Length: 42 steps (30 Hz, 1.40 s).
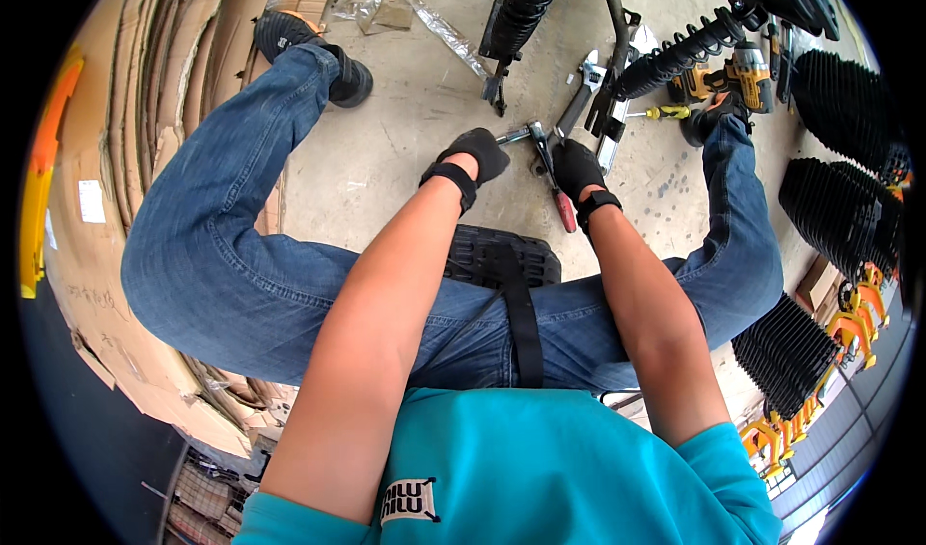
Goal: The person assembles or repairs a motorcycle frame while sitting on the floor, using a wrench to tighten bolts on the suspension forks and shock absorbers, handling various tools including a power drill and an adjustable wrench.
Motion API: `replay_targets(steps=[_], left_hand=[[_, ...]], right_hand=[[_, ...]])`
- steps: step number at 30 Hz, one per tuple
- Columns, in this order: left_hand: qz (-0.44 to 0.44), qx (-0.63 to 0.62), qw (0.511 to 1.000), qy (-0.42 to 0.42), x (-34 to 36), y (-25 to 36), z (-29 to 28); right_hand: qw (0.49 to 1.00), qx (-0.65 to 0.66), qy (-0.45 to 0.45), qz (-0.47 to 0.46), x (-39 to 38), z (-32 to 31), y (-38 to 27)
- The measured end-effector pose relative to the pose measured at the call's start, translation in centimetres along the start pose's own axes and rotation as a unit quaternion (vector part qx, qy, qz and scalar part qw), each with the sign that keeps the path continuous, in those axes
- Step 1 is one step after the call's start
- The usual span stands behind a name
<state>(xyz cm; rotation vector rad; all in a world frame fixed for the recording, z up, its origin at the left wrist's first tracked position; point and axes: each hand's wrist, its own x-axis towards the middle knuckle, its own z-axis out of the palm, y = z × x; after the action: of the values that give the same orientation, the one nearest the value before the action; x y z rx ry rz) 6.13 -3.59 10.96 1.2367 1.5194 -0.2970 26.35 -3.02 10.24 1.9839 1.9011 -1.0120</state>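
Observation:
Black gloves cover both my hands. My left hand (479,155) is closed round the near end of a silver bar that joins the head of a ratchet wrench (544,149) with a red grip. The ratchet slants down toward me, its red end close to my right wrist. My right hand (579,167) is beside the ratchet with its fingers bent; what they hold is hidden. Just beyond its fingertips an adjustable wrench (577,106) with a dark handle lies aslant. A yellow-handled screwdriver (666,113) is further right on the floor.
A dark frame with a coil spring shock (529,10) and a second shock (680,55) stands ahead. A yellow-black power drill (750,77) is by my right foot. Flattened cardboard (121,149) lines the left; black ribbed parts (837,207) line the right. Clear plastic wrap (434,26) lies ahead.

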Motion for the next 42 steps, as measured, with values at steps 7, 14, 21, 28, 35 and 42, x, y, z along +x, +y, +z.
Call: replay_targets(steps=[7, 14, 21, 28, 35, 42], left_hand=[[0.122, 0.123, 0.982, 0.072, 4.6, -3.9, 1.9], [0.168, 0.146, 0.968, 0.116, 7.0, -4.9, 6.2], [-0.047, -0.184, 0.982, -0.001, 1.1, -0.6, 0.7], [-0.144, -0.35, 0.925, -0.034, -3.5, -1.0, -3.3], [-0.128, -0.376, 0.917, 0.034, -5.4, -2.2, -6.3], [-0.014, -0.342, 0.886, 0.311, -6.8, -3.5, -9.1]], right_hand=[[0.992, -0.034, -0.074, 0.101, -0.4, 2.7, 0.7], [0.984, -0.006, -0.169, 0.063, 1.2, 2.4, 2.4], [0.988, 0.031, -0.149, -0.022, -1.5, -0.6, 0.8], [0.974, -0.067, -0.108, -0.188, -4.0, -1.6, -3.4], [0.973, 0.035, -0.052, -0.223, -5.9, -3.0, -8.2], [0.939, 0.117, 0.107, -0.304, -6.9, -2.8, -12.9]])
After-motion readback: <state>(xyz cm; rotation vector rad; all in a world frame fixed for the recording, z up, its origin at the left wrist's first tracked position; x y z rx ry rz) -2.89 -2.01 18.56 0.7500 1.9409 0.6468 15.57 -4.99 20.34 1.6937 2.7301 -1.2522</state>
